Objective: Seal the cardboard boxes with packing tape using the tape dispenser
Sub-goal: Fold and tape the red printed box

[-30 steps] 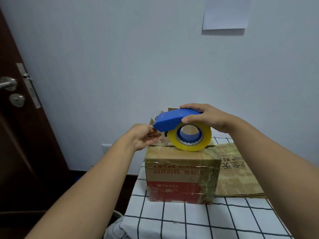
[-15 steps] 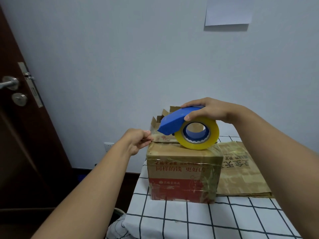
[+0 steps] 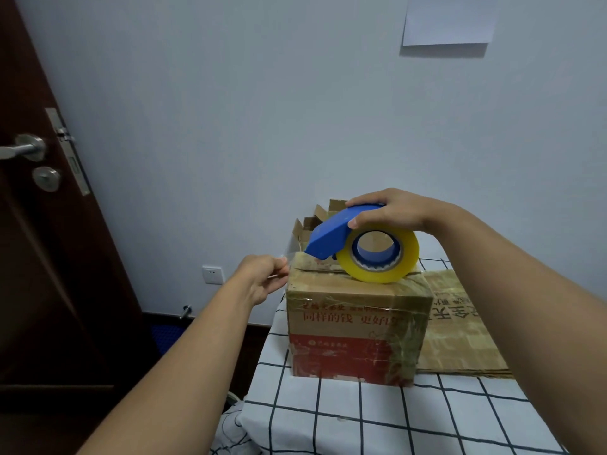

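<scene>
A closed cardboard box (image 3: 356,336) with red print stands on the checked tablecloth (image 3: 377,421). On its top rests a blue tape dispenser (image 3: 331,233) with a yellow tape roll (image 3: 381,254). My right hand (image 3: 391,210) grips the dispenser from above. My left hand (image 3: 262,279) is off the box's left top edge and pinches the free end of clear tape (image 3: 285,261) drawn from the dispenser. The strip itself is barely visible.
A flattened cardboard box (image 3: 460,326) lies to the right of the box. Another open box (image 3: 312,221) stands behind against the white wall. A dark wooden door (image 3: 42,224) is at the left, and the table's left edge drops to the floor.
My left hand has drawn left and down, away from the dispenser, pulling the tape end past the box's left edge. My right hand and the dispenser shifted slightly right along the box top.
</scene>
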A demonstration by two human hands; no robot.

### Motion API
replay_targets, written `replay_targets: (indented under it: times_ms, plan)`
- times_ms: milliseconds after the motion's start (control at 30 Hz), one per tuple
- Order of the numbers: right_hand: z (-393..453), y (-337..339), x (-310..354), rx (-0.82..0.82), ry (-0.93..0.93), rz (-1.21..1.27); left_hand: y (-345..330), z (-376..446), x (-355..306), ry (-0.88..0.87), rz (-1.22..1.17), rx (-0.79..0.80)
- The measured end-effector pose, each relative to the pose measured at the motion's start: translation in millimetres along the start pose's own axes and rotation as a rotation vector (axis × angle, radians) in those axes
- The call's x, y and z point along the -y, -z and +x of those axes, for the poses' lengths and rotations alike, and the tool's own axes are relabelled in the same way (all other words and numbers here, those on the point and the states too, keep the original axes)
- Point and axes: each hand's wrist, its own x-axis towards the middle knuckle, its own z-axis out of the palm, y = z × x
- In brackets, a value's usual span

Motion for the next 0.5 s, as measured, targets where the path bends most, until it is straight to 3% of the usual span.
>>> replay_targets:
  times_ms: [367, 500]
  plan:
    - [5, -10, 6, -0.010, 0.006, -0.096, 7, 10, 21, 0.093, -0.028, 0.060]
    - [4, -12, 4, -0.033, 0.011, -0.094, 5, 10, 25, 0.035, 0.214, 0.041]
